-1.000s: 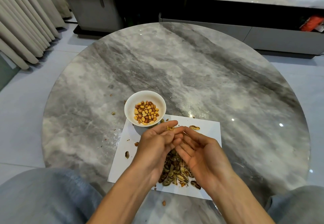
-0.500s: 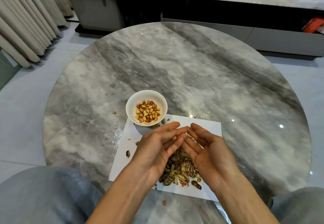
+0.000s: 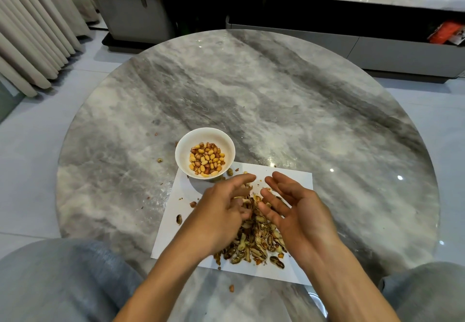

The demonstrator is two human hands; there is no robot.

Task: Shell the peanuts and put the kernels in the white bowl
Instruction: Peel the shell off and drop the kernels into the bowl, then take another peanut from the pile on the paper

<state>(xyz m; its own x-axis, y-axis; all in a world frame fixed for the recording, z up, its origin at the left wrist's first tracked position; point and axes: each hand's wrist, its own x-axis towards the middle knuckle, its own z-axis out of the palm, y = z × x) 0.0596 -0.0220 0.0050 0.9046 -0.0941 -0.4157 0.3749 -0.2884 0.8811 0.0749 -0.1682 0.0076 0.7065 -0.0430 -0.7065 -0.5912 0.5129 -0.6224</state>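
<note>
**Mia:** Where are the peanuts?

**Ben:** Most of what shows is a pile of broken shells (image 3: 254, 241) on the white paper (image 3: 289, 180), near the 6 o'clock edge of the round worktop (image 3: 276, 95). The person's left hand (image 3: 221, 218) is at the pile's 9 o'clock side, the right hand (image 3: 297, 216) at its 3 o'clock side. The white bowl (image 3: 183, 155) sits at the pile's 11 o'clock, its base on the paper's corner. It already has a heap of kernels (image 3: 207, 156) in it.

**Mia:** Is either hand holding one?

**Ben:** The right hand's grip is apart, palm up, fingers spread, nothing in it. The left hand's fingers are curled and blurry over the pile, so he cannot tell if they pinch anything.

**Mia:** How would a peanut feel?

**Ben:** Very light, probably. The shell looks dry and thin, so it should crack with a small squeeze. Too hard a squeeze could crush the kernel inside.

**Mia:** Where should the person hold it?

**Ben:** Likely across the middle, thumb on one side and finger on the other, pressing along the seam. The kernels are small and smooth, so they may roll away. One whole-looking peanut (image 3: 276, 262) lies at the pile's 5 o'clock edge, and another piece (image 3: 179, 219) lies alone on the paper at 9 o'clock.
</note>
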